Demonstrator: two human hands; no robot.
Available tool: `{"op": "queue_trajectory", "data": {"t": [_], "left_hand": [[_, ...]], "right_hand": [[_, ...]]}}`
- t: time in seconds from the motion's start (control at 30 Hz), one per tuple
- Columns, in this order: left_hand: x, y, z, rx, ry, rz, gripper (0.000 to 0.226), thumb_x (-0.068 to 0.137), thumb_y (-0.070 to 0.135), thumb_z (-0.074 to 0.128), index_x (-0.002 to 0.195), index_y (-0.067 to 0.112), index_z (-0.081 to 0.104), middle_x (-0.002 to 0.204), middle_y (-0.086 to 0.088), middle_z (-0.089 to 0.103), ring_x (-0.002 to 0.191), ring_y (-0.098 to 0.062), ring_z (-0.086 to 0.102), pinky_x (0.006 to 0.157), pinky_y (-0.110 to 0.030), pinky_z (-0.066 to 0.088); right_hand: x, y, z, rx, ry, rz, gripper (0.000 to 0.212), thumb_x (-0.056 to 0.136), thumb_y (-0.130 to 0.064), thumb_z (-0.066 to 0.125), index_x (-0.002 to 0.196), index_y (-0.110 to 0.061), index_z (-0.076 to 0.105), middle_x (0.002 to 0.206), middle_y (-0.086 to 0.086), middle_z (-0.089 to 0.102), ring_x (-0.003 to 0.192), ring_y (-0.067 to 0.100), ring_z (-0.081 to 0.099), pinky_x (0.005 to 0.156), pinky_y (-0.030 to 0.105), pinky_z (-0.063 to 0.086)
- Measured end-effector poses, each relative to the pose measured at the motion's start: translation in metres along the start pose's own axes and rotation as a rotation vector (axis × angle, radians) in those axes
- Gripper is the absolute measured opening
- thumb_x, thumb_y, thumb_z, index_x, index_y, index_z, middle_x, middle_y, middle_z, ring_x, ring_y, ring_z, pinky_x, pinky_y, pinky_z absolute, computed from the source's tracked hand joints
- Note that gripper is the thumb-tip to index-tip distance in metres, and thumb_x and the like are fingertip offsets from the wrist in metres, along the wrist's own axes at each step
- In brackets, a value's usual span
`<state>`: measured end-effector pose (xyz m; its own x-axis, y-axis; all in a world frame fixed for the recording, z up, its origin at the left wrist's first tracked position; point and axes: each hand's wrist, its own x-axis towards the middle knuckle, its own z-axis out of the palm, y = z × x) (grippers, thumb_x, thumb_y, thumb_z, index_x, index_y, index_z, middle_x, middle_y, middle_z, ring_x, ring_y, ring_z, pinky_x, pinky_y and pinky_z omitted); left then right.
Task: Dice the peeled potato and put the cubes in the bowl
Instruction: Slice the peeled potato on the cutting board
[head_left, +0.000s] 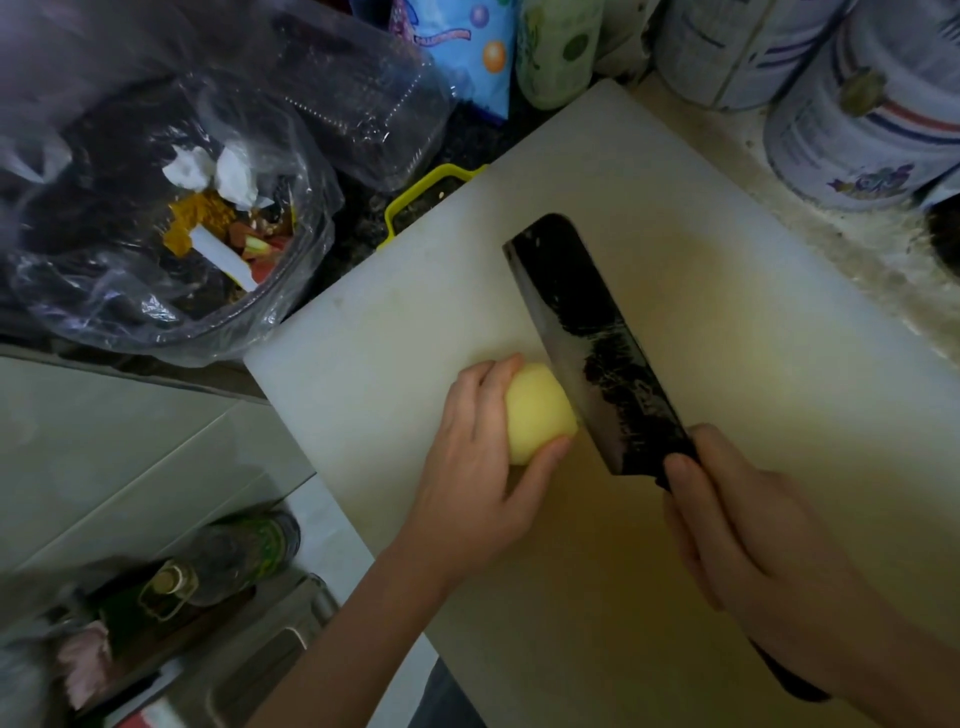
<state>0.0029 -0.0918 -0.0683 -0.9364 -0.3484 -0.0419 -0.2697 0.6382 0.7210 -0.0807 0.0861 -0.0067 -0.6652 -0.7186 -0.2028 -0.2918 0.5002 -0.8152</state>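
Observation:
A pale yellow peeled potato (537, 410) lies on the white cutting board (727, 291), near its left edge. My left hand (483, 467) grips the potato from the left, thumb and fingers curled round it. My right hand (753, 540) holds the handle of a dark cleaver (597, 343). The blade stands against the potato's right end, its tip pointing away from me. No bowl is in view.
A clear plastic bag of kitchen scraps (171, 218) sits left of the board. Large tins (857, 114) and packets stand along the back right. A yellow handle (426, 192) shows behind the board. Bottles (218, 566) stand on the floor at lower left.

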Motion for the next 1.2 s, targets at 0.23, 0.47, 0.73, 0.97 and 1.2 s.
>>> {"op": "queue_trajectory", "data": {"t": [0.23, 0.47, 0.73, 0.97, 1.2], "left_hand": [[0.001, -0.001, 0.001, -0.01, 0.001, 0.001, 0.062, 0.093, 0.048, 0.05, 0.142, 0.014, 0.031, 0.132, 0.001, 0.036, 0.12, -0.014, 0.043, 0.1, -0.03, 0.039], [0.001, -0.001, 0.0, -0.004, -0.016, 0.013, 0.064, 0.093, 0.048, 0.047, 0.144, 0.014, 0.028, 0.134, 0.001, 0.035, 0.122, -0.013, 0.042, 0.102, -0.027, 0.037], [-0.001, -0.001, 0.001, -0.018, -0.009, 0.023, 0.062, 0.095, 0.047, 0.043, 0.146, 0.019, 0.022, 0.135, 0.003, 0.034, 0.123, -0.016, 0.042, 0.102, -0.028, 0.037], [0.002, -0.003, 0.0, -0.029, -0.01, 0.009, 0.06, 0.094, 0.044, 0.046, 0.142, 0.011, 0.031, 0.132, 0.0, 0.037, 0.12, -0.014, 0.043, 0.1, -0.021, 0.036], [0.003, -0.002, 0.003, -0.036, 0.009, 0.023, 0.059, 0.094, 0.041, 0.047, 0.14, 0.008, 0.034, 0.13, -0.001, 0.038, 0.119, -0.015, 0.043, 0.1, -0.022, 0.036]], "right_hand": [[-0.002, 0.0, 0.0, 0.013, -0.012, -0.012, 0.025, 0.092, -0.053, 0.027, 0.079, -0.034, 0.036, 0.052, 0.01, 0.046, 0.039, 0.017, 0.038, 0.039, 0.034, 0.031], [-0.008, 0.0, 0.001, -0.058, -0.005, -0.011, 0.023, 0.091, -0.053, 0.027, 0.083, -0.035, 0.037, 0.054, 0.003, 0.048, 0.04, 0.013, 0.04, 0.039, 0.014, 0.022], [-0.02, -0.008, 0.006, -0.129, 0.003, -0.024, 0.022, 0.095, -0.06, 0.018, 0.093, -0.044, 0.033, 0.047, -0.003, 0.036, 0.037, 0.005, 0.034, 0.038, 0.008, 0.015], [-0.014, -0.019, 0.009, -0.313, 0.0, -0.006, 0.025, 0.098, -0.046, 0.022, 0.096, -0.027, 0.038, 0.048, -0.02, 0.017, 0.036, 0.008, 0.024, 0.035, 0.012, 0.013], [-0.01, -0.018, 0.015, -0.334, -0.04, 0.049, 0.018, 0.097, -0.038, 0.027, 0.093, -0.025, 0.038, 0.046, -0.02, 0.013, 0.029, 0.005, 0.018, 0.028, 0.014, 0.012]]}}
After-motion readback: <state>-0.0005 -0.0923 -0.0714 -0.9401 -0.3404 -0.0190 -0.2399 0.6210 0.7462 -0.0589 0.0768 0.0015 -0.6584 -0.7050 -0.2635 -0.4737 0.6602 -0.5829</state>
